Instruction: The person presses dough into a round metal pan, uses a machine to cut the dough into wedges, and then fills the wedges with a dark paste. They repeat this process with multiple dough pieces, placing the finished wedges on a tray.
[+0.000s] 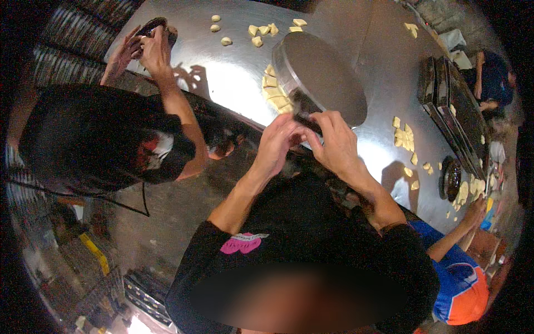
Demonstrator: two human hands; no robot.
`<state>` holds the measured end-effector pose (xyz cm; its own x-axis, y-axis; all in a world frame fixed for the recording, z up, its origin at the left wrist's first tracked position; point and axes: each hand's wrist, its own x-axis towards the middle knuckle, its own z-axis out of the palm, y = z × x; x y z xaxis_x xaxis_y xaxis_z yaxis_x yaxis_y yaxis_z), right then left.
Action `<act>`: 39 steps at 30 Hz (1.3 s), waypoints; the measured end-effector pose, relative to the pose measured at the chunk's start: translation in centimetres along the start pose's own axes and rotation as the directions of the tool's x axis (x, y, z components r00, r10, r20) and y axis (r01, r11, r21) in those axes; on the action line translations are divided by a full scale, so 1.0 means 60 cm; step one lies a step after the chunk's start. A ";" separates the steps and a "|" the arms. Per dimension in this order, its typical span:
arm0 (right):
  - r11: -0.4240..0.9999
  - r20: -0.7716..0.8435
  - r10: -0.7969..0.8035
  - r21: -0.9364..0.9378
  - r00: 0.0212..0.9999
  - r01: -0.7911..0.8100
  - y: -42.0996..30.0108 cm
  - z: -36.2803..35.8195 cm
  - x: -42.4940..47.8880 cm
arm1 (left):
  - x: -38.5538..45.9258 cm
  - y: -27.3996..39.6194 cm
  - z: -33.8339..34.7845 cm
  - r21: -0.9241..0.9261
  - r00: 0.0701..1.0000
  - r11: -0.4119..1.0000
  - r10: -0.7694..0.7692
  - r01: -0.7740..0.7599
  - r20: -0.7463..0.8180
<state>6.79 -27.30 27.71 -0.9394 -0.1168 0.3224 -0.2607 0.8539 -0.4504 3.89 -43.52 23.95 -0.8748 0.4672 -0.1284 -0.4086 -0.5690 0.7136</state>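
My left hand (pixel 276 144) and my right hand (pixel 337 146) are raised close together at the near edge of the metal worktable (pixel 238 79). Their thumbs and fingers curl toward each other; whether anything is between them is hidden. Just beyond stands a large round metal vessel (pixel 321 75) with a flat grey-brown top face. Along its left side runs a row of cut dough pieces (pixel 272 92), whose near end comes close to my left fingertips.
A co-worker's hands (pixel 152 52) work over a dark bowl (pixel 171 35) at left. Dough balls (pixel 226 41) and cut dough (pixel 263 30) lie at the back. To the right are dough pieces (pixel 404 137), stacked dark trays (pixel 452 108), a brown-filled bowl (pixel 451 178) and another person's arm (pixel 454 236).
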 end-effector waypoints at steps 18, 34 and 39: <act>0.894 -0.141 0.340 0.356 0.930 -0.273 0.197 -0.201 0.070 | 0.254 -0.226 0.097 0.882 0.949 0.386 0.258 -0.272 0.181; 0.985 -0.326 0.037 0.173 0.945 0.021 0.183 -0.139 -0.021 | 0.378 -0.333 0.036 0.888 0.966 0.386 0.037 -0.251 0.256; 0.988 -0.438 0.156 0.067 0.885 -0.141 0.201 -0.078 -0.036 | 0.243 -0.165 0.032 0.875 0.963 0.456 0.267 -0.162 0.039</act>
<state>6.74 -14.37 25.46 -0.7748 0.2517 0.5800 -0.1403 0.8260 -0.5460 -4.31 -29.75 16.33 -0.9415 0.3238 0.0938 0.1831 0.2575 0.9488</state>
